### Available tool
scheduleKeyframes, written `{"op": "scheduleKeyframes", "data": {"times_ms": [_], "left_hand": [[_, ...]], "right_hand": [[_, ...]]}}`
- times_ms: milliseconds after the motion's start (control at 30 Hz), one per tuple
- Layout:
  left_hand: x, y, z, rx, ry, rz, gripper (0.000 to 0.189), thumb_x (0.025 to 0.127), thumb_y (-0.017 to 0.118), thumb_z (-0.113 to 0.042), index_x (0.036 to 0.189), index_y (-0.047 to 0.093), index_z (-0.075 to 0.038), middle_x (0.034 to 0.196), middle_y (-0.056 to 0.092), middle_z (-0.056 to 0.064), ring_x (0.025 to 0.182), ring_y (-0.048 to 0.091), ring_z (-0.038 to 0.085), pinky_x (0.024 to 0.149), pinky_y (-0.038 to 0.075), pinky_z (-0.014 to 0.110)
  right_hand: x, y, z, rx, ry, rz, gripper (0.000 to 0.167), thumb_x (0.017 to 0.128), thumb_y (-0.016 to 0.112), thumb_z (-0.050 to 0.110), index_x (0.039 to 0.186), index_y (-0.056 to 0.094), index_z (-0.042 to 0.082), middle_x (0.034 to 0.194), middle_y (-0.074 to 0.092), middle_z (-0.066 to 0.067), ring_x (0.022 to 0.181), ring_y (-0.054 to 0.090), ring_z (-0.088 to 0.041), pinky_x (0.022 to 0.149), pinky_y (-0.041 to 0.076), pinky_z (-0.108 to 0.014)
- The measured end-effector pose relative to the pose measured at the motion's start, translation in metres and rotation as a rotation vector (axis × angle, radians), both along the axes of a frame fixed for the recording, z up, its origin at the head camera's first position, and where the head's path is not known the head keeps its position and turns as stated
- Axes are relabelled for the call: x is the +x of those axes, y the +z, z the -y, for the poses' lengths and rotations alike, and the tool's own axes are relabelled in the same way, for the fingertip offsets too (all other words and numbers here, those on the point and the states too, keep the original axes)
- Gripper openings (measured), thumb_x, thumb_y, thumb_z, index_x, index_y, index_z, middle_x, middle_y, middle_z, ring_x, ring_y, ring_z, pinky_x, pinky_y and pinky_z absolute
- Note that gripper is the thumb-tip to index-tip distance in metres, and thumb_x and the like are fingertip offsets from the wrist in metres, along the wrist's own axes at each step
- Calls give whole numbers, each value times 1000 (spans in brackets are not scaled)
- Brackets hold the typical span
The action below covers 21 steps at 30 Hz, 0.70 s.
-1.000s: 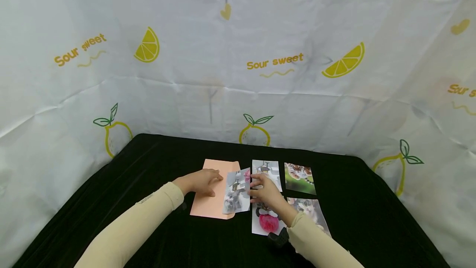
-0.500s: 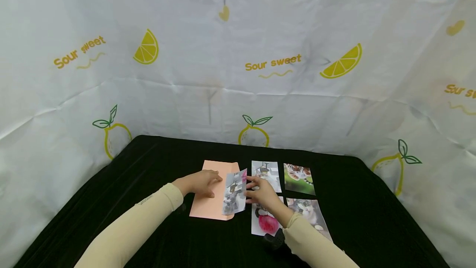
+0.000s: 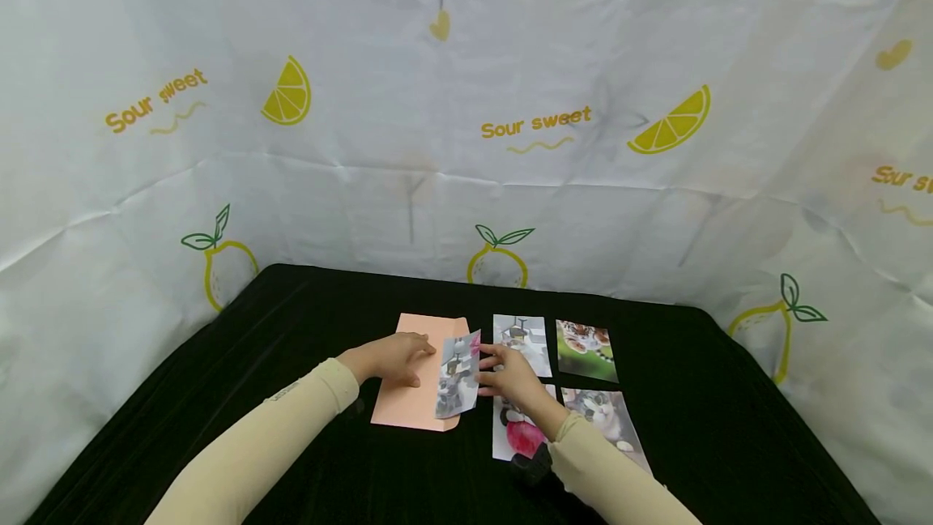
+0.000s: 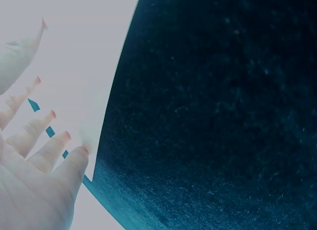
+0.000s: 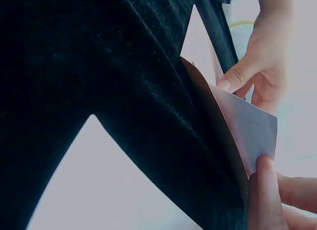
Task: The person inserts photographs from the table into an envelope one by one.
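Note:
In the head view, my left hand (image 3: 397, 356) rests with spread fingers on a peach envelope (image 3: 405, 407). Its fingers lie at the envelope's edge in the left wrist view, where the envelope (image 4: 79, 57) looks pale. Between thumb and fingers, my right hand (image 3: 513, 379) pinches the right edge of a glossy photo card (image 3: 457, 379) with a grey and pink picture. The card overlaps the envelope's right part. From the right wrist, the card (image 5: 247, 118) stands tilted at the envelope's flap side, with the right hand's thumb (image 5: 265, 190) on its face.
Several photo cards lie on the black cloth (image 3: 328, 460) at right: a grey-white one (image 3: 521, 330), a tiger photo (image 3: 586, 351), one with a pink fluffy shape (image 3: 523, 436) and a grey animal photo (image 3: 608, 420). A white curtain with lemon prints (image 3: 364, 104) hangs behind.
My right hand has moved a little left with the photo card, and less of the card's width shows over the envelope. The left hand and envelope stay nearly in place.

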<state>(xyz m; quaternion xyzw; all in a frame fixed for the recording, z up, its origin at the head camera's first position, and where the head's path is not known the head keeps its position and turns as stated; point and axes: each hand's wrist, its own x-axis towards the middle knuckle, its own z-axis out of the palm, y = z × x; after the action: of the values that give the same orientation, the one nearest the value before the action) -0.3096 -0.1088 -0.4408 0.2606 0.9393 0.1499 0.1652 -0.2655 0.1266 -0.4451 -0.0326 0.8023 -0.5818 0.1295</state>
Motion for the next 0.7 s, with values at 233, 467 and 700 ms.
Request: {"op": "scheduleKeyframes", "data": {"times_ms": [233,467,700], "left_hand": [[1,3,0,-11,-18,-11,54,87,73,-24,136,55,-9,151,41,13,143,33,31,118,28,45],[-1,0,0,2,12,9,54,86,74,-26,135,56,-12,152,41,10,143,32,29,118,28,43],[-2,-1,1,8,20,19,55,85,75,-27,135,57,-13,152,41,9,144,32,28,118,28,43]], "right_hand": [[-1,2,3,-5,-4,18,57,86,63,-10,140,45,-5,114,57,-24,77,65,-18,68,61,-35],[-2,4,6,13,3,10,57,86,63,-10,140,45,-5,106,58,-21,73,63,-15,67,61,-33],[-3,5,8,42,11,2,56,86,63,-11,139,46,-6,101,59,-19,69,62,-14,66,61,-31]]}}
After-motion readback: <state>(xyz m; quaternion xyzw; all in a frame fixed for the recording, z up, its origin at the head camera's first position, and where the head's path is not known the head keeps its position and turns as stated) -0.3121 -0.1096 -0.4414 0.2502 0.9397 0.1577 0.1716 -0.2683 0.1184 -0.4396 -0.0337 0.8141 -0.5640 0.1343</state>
